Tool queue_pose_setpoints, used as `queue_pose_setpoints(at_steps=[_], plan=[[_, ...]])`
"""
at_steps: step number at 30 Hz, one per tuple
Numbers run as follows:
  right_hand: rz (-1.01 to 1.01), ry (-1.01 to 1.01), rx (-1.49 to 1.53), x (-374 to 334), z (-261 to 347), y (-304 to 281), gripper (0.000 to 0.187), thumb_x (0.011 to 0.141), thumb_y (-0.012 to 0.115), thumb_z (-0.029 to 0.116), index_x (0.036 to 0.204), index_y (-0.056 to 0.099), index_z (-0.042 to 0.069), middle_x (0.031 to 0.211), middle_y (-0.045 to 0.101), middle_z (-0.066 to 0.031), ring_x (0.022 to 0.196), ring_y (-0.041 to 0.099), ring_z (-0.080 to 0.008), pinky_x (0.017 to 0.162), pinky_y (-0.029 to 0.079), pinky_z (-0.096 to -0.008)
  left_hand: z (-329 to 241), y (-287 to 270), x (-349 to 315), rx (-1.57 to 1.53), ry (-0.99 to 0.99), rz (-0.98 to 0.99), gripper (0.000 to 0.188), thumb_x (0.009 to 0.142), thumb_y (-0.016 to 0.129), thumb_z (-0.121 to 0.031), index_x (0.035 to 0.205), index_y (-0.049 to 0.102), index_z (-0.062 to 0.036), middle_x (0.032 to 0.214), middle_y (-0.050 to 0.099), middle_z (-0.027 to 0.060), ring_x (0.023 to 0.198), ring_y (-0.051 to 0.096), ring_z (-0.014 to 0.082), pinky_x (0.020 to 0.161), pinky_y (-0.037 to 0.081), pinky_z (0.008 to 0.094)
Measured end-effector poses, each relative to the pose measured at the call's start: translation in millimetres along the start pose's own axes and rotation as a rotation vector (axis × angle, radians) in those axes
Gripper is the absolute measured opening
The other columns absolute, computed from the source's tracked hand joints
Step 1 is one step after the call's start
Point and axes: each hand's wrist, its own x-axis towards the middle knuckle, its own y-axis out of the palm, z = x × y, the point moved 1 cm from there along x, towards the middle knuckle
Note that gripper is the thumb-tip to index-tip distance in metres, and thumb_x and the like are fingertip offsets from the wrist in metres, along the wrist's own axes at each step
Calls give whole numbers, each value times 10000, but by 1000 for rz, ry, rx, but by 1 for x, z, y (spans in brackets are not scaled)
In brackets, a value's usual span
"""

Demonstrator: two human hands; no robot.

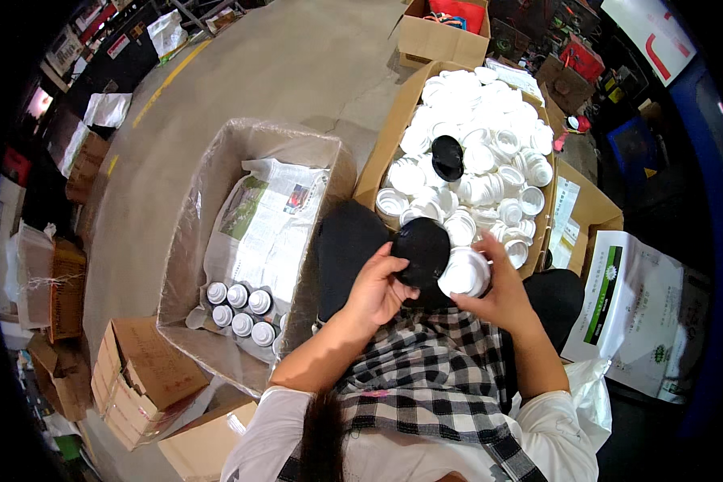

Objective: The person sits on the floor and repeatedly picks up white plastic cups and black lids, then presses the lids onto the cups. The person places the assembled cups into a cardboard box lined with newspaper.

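Observation:
Above my lap, my left hand (376,287) grips a glossy black round plastic part (422,251) by its near left edge. Beside it on the right, my right hand (502,287) holds a white plastic cap (464,273) between thumb and fingers. The two parts are close together; I cannot tell whether they touch. Just beyond my hands stands a cardboard box (387,149) heaped with loose white caps (478,116). Another black round part (447,157) lies on top of that heap.
To my left is a plastic-lined box (186,229) with newspaper (269,221) and several white-topped pieces (241,309) in rows. Cardboard cartons (149,369) stand at lower left. A white printed package (639,321) lies at right; another carton (438,40) stands at the back.

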Motion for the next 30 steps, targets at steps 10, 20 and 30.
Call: queue_pose_setpoints(at_steps=[10,20,30], plan=[[-49,410,1790,-28,-38,-4,621,895,311,470,1317,309,14,1190,486,-248,1023,511,-468,780,502,-529,14,26,-25,244,276,-32,662,695,448,111,1293,291,-126,1142,480,111,943,566,209,735,538,346],[-444,197,857,-38,-19,8,554,898,375,475,1214,401,21,1057,541,-122,754,617,-215,585,515,-285,32,54,-36,-43,-23,185,499,940,253,-419,1294,324,-74,1269,446,147,1144,473,300,906,408,542],[-506,-76,366,-38,4,11,517,793,652,323,1153,436,20,1105,518,-131,942,534,-179,795,436,-297,51,57,-31,27,68,199,457,927,268,-293,1353,238,-132,1354,348,89,1212,401,265,920,415,484]])
